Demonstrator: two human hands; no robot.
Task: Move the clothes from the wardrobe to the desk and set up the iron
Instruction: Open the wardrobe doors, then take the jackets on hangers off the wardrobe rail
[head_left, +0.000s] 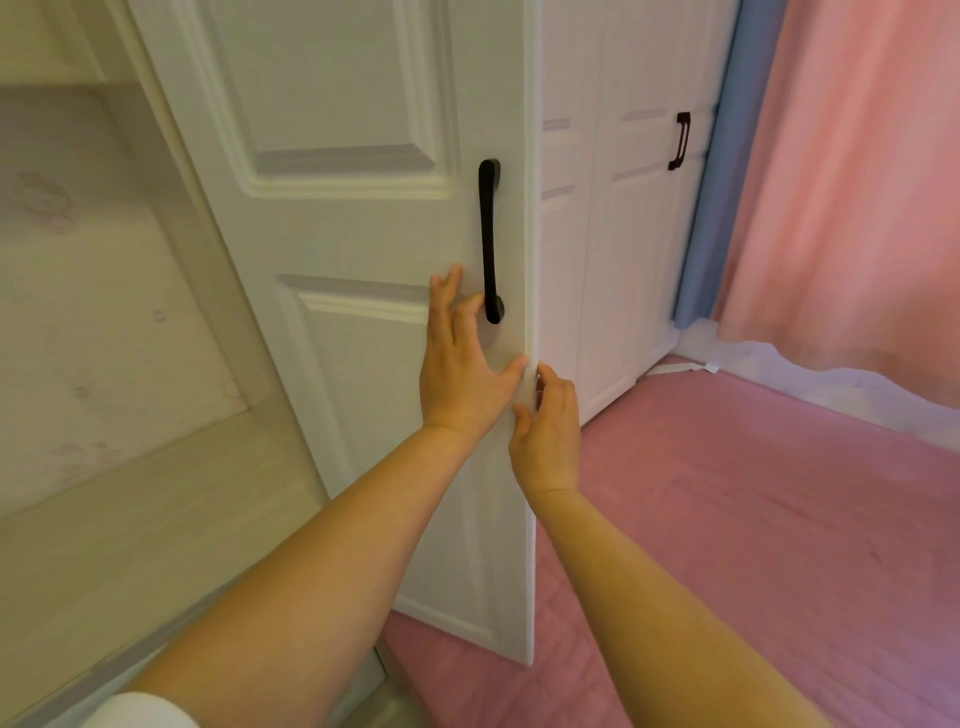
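A white panelled wardrobe door (353, 218) stands swung open, with a black bar handle (490, 239) near its free edge. My left hand (460, 364) lies flat on the door's face just below and left of the handle, fingers spread. At the door's free edge my right hand (548, 436) has its fingertips on the edge, holding nothing. Left of the door the wardrobe's inside (104, 312) shows pale wooden shelves. No clothes or iron are in view.
Further wardrobe doors (623, 234) stay shut to the right, one with a black handle (680, 140). A blue curtain (722, 182) and a pink curtain (852, 182) hang at the far right. Pink floor (753, 519) spreads below.
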